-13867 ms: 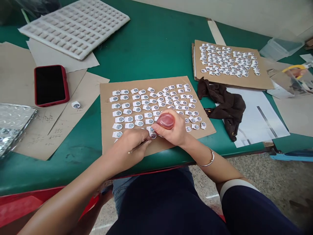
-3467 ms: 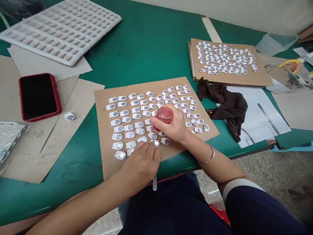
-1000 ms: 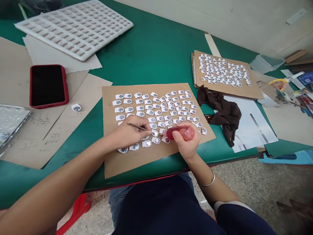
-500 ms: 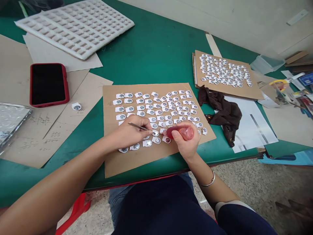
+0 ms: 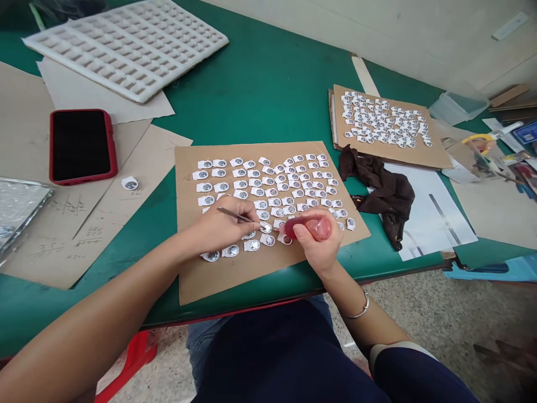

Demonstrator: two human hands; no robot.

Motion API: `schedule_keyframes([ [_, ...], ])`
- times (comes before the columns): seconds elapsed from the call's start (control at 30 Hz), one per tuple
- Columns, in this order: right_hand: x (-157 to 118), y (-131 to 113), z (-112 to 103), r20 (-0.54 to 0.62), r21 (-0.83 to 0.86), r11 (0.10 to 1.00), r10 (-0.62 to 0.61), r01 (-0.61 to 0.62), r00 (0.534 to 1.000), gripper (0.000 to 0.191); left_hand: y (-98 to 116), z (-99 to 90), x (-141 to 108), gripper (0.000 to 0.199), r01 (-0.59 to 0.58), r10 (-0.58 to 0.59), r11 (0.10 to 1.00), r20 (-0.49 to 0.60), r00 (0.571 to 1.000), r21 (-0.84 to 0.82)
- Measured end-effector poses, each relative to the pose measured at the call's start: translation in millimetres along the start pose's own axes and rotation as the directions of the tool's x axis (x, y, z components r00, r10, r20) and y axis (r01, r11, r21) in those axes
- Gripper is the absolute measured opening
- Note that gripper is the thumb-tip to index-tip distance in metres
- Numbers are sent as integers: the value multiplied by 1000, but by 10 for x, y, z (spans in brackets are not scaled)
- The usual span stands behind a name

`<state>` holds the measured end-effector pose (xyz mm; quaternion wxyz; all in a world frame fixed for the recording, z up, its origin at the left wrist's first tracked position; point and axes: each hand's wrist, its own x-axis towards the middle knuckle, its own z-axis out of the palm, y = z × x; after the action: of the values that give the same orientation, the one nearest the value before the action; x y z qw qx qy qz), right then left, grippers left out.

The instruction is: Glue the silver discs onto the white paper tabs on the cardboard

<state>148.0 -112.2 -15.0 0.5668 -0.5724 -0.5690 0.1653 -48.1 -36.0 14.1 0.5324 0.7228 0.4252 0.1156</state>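
A brown cardboard sheet (image 5: 210, 285) lies on the green table and carries rows of small white tabs, each with a round silvery piece. My left hand (image 5: 230, 221) pinches thin metal tweezers (image 5: 229, 212), whose tips are at a round piece (image 5: 265, 228) near the sheet's lower middle. Wrapped in my right hand (image 5: 321, 240) is a soft red bottle (image 5: 314, 226), tilted with its nozzle pointing left, close to the tweezer tips. Whether the nozzle touches anything is too small to tell. My fingers hide some of the tabs.
On the left are a red-cased phone (image 5: 83, 145), one loose tab (image 5: 130, 183) and a plastic bag (image 5: 20, 212). A white grid tray (image 5: 126, 47) is at the back left. Dark cloth (image 5: 384, 190) and a second filled cardboard (image 5: 436, 157) are at right, with scissors (image 5: 478, 138) beyond.
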Motion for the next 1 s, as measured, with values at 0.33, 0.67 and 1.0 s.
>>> schedule_keyframes([
  [0.33, -3, 0, 2, 10, 14, 1000, 24, -25, 1000, 24, 28, 0, 9, 13, 26, -26, 1000, -6, 1000, 3],
  [0.67, -1, 42, -20, -62, 66, 996, 56, -52, 997, 23, 48, -6, 8, 12, 15, -15, 1000, -9, 1000, 11],
  [1.0, 14, 20, -1, -6, 109, 988, 114, -113, 993, 21, 51, -19, 0, 13, 23, -23, 1000, 13, 1000, 6],
])
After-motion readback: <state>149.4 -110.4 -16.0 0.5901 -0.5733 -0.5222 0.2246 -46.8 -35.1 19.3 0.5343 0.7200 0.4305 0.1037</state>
